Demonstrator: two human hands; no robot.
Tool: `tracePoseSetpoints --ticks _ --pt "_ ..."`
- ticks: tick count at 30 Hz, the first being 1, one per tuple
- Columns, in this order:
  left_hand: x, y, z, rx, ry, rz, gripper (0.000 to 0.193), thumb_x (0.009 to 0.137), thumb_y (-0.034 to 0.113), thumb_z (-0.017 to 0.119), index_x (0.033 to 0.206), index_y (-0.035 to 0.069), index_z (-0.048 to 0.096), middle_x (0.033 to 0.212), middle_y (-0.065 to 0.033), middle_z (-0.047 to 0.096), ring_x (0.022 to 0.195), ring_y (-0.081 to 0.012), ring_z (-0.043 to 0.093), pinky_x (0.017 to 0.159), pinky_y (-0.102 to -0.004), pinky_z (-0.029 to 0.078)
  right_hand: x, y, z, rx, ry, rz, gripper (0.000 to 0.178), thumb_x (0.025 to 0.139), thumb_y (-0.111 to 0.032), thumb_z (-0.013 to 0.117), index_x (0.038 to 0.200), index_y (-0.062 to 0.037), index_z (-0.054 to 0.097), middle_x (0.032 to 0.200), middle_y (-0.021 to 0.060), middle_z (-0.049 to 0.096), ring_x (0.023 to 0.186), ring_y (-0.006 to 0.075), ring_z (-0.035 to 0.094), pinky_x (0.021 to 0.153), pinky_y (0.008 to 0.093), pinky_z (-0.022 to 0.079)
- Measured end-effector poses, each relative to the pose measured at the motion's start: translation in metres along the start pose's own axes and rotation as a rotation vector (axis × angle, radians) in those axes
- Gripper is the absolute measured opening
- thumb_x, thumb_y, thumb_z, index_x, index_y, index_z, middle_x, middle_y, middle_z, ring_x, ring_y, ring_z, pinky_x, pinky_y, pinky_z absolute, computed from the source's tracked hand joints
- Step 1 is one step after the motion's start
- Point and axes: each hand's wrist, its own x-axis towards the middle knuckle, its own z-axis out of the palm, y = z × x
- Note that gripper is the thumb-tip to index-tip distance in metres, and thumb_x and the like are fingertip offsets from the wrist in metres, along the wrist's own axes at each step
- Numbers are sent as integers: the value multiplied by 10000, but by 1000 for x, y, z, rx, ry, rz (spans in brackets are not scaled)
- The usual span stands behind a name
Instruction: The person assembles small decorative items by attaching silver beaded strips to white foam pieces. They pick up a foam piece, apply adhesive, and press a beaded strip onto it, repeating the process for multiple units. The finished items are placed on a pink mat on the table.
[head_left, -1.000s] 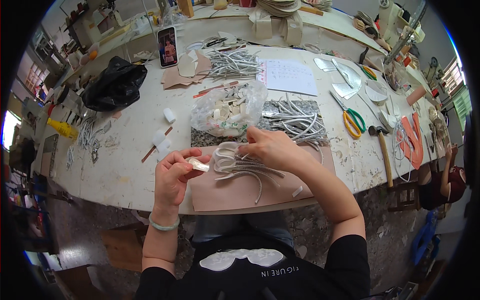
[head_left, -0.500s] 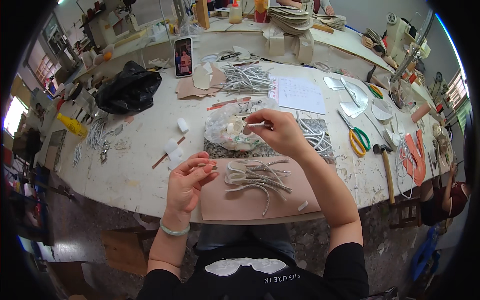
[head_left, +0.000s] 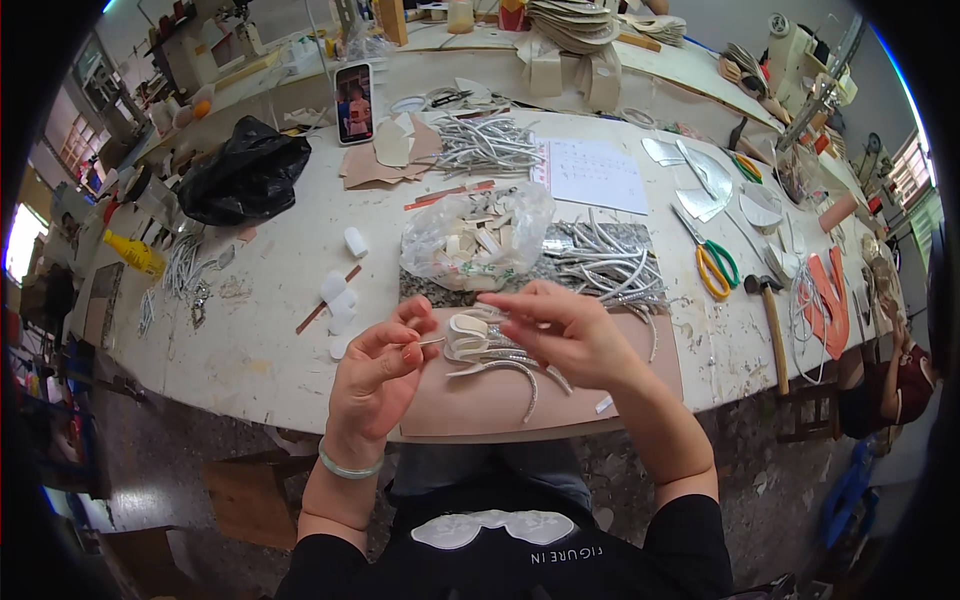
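Note:
My left hand [head_left: 378, 368] pinches a small thin pale strip [head_left: 432, 342] between thumb and fingertips. To its right, my right hand [head_left: 572, 335] hovers with its fingers drawn together; what they hold, if anything, I cannot make out. Below and between both hands lie several silvery cords with looped pale ends [head_left: 468, 336], partly covered by my right hand. They rest on a pinkish-tan sheet [head_left: 480, 412] at the table's near edge. Just beyond sits an opened clear plastic bag [head_left: 425, 245] full of small cream-coloured pieces.
A speckled stone slab [head_left: 415, 290] bears the bag and more silver cords [head_left: 610, 265]. Scissors [head_left: 716, 268] and a hammer [head_left: 775, 330] lie on the right. Farther off are a black plastic bag [head_left: 245, 180], a propped phone [head_left: 353, 105], a cord pile [head_left: 480, 143] and a paper sheet [head_left: 595, 178].
My right hand has come down from above the plastic bag toward my left hand and the cords, uncovering the bag's contents. The left hand keeps its small strip. The whole view has shifted slightly.

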Motion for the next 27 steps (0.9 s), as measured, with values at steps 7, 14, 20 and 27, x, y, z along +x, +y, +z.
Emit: tracePoseSetpoints --ticks 7,14,20,27 --pt "-3 -11 23 153 85 -31 268 865 -9 654 1119 59 603 975 -90 635 881 -200 661 688 -288 585 -24 -8 9 546 26 263 210 909 -178 677 1011 5 654 775 12 635 630 49 580 489 200 479" --pt "-2 -16 37 191 161 10 277 842 -54 647 1106 17 603 955 -96 640 855 -195 676 724 -304 609 -30 -6 17 378 125 115 162 879 -126 692 969 7 676 760 22 659 615 42 578 521 197 463" --pt "-7 -23 26 225 152 59 194 823 -65 661 1007 -4 641 1036 -126 641 858 -224 693 748 -316 620 -34 -7 23 281 230 34 144 852 -114 711 937 -1 688 767 26 670 623 38 575 533 196 452" --pt "-4 -21 25 196 84 8 208 821 -72 661 1004 25 652 1121 -163 627 887 -252 695 783 -361 618 -32 -8 22 215 184 -9 96 845 -47 712 907 21 686 787 30 640 638 44 575 529 190 442"
